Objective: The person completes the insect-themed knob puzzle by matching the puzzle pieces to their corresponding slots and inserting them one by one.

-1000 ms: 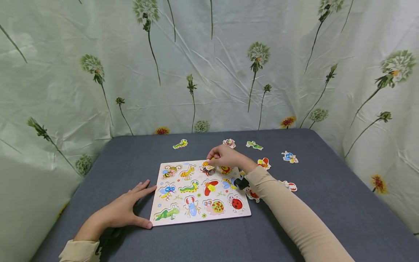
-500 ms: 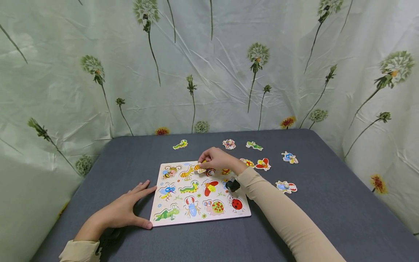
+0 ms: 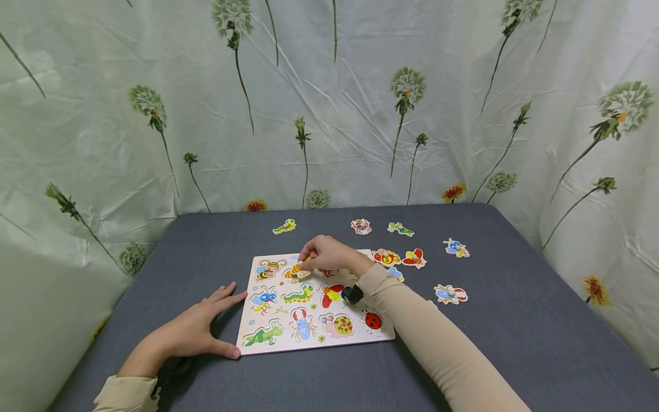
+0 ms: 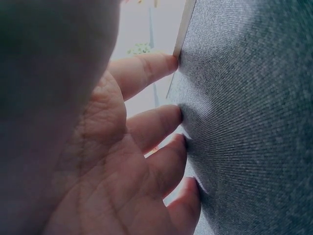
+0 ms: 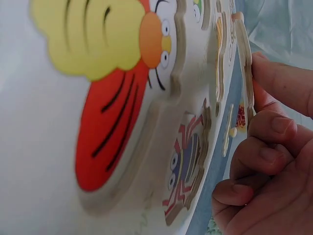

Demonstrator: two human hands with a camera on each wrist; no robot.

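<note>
A wooden insect puzzle board point(image 3: 334, 340) lies flat on the table. My left hand point(image 3: 198, 323) rests at its left side, fingers spread, thumb at the near corner and index fingertip at the edge. In the left wrist view the fingers point(image 4: 151, 127) are extended, with fingertips at the cloth and board edge. My right hand point(image 3: 329, 253) pinches an orange-and-yellow striped insect puzzle piece point(image 3: 300, 273) over the striped insect recess in the top row. In the right wrist view this piece point(image 5: 246, 63) is tilted, thumb and index finger on it, other fingers curled.
A bee piece point(image 3: 266, 269) sits in the board's top left recess. Behind the board lie a caterpillar piece point(image 3: 284, 226), a spider piece point(image 3: 361, 226) and a green piece point(image 3: 400, 229). More pieces, including a beetle piece point(image 3: 450, 294), lie to the right. A floral curtain point(image 3: 329, 114) hangs behind.
My right hand has moved left along the board's top row with the striped piece, down to its recess. Pieces behind the right forearm have come into view. The left hand stays put.
</note>
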